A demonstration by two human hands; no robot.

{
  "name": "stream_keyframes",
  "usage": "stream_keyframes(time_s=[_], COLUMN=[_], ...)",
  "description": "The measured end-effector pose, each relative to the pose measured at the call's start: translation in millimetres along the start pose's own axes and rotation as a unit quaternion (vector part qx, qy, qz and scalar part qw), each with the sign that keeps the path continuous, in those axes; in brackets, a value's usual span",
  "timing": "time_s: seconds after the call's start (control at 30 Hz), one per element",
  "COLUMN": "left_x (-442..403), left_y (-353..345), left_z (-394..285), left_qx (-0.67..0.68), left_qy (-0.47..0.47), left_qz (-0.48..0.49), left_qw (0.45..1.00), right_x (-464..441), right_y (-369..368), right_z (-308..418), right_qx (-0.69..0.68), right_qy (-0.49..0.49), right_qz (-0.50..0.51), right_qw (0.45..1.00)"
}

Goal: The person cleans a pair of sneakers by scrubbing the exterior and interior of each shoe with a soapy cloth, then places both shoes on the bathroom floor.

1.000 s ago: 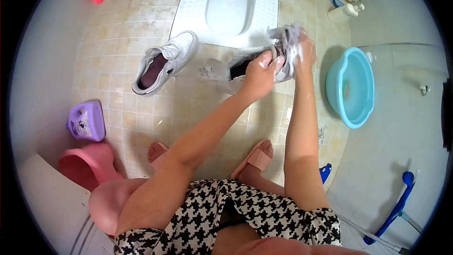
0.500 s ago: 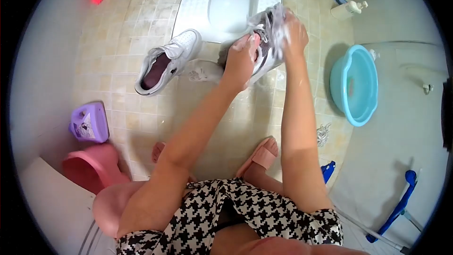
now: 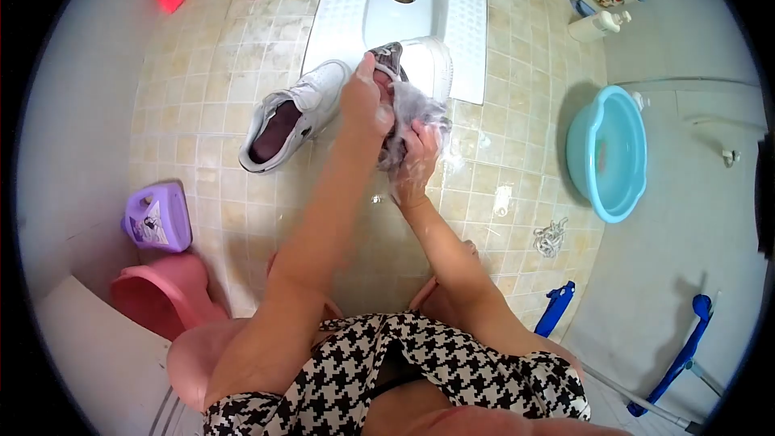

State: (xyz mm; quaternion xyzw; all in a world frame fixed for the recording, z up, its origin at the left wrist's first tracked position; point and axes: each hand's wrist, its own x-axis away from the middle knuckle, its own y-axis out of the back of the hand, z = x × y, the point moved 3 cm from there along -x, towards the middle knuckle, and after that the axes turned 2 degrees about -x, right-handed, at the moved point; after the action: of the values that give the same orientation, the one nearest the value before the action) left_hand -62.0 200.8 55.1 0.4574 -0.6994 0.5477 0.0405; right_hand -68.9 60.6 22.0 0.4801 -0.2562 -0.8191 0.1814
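Note:
A wet, soapy white and dark shoe (image 3: 431,63) is held just in front of the squat toilet, its white end pointing up and away from me. My left hand (image 3: 368,103) is closed on the shoe's left side near the opening. In my right hand (image 3: 418,153) is a bunched, foamy greyish cloth (image 3: 416,105), pressed against the near right side of the shoe. The fingers and foam hide much of the shoe's near end. A second white shoe (image 3: 295,117), with a dark insole and no laces showing, rests on the tiles left of my left hand.
Beyond my hands lies a white squat toilet (image 3: 468,40). A blue basin (image 3: 577,149) and pale laces (image 3: 550,238) are on the right. At left are a purple jug (image 3: 165,214) and a pink bucket (image 3: 190,274). A pump bottle (image 3: 593,27) stands upper right.
My right hand and the cloth have moved from the shoe's far end down to its near right side. The shoe has turned and shifted left with my left hand.

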Motion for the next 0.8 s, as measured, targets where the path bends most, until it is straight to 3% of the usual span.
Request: stream_keyframes(time_s=[0.07, 0.17, 0.27, 0.37, 0.47, 0.5, 0.57, 0.6, 0.67, 0.7, 0.77, 0.8], left_x=[-3.6, 9.7, -7.4, 2.7, 24.9, 28.6, 45.6, 52.5, 58.2, 52.1, 52.3, 58.1], left_y=[1.6, -12.3, 22.3, 14.9, -2.1, -4.5, -11.6, -14.8, -18.8, -13.9, -16.6, -21.9], left_z=[-1.6, -3.9, -1.0, -2.5, -3.4, -1.6, 1.0, 0.8, 4.3, 12.5, 18.9, 19.2], left_qx=[-0.011, -0.007, -0.044, 0.010, 0.026, 0.031, -0.044, -0.078, -0.094, -0.076, -0.059, -0.060], left_qy=[-0.004, 0.027, -0.006, -0.035, -0.049, -0.002, -0.089, -0.076, -0.051, -0.040, -0.027, -0.024], left_qz=[0.040, -0.016, 0.111, 0.101, 0.023, 0.059, 0.112, 0.081, 0.050, 0.048, 0.057, 0.070], left_qw=[0.999, 0.999, 0.993, 0.994, 0.998, 0.998, 0.989, 0.991, 0.993, 0.995, 0.996, 0.995], right_x=[-14.6, -64.3, -146.7, -181.6, -189.6, -189.9, -189.4, -189.5, -188.6, -184.7, -190.0, -185.6], right_y=[5.3, 4.8, 7.6, -4.7, -2.7, 3.4, 31.9, 44.7, 69.6, 75.1, 90.0, 91.6], right_z=[-4.3, -28.6, -30.0, -51.6, -85.7, -100.2, -110.1, -113.3, -100.4, -106.5, -88.7, -73.2], right_qx=[-0.007, 0.000, 0.087, 0.063, 0.057, -0.036, -0.128, -0.192, -0.469, -0.526, -0.278, -0.364], right_qy=[-0.023, -0.045, -0.058, -0.246, -0.248, -0.276, -0.300, -0.295, -0.473, -0.475, -0.271, -0.357], right_qz=[-0.010, -0.008, 0.021, 0.151, 0.176, 0.181, 0.140, 0.120, 0.047, 0.015, 0.085, 0.057], right_qw=[1.000, 0.999, 0.994, 0.955, 0.951, 0.943, 0.935, 0.928, 0.744, 0.705, 0.918, 0.859])
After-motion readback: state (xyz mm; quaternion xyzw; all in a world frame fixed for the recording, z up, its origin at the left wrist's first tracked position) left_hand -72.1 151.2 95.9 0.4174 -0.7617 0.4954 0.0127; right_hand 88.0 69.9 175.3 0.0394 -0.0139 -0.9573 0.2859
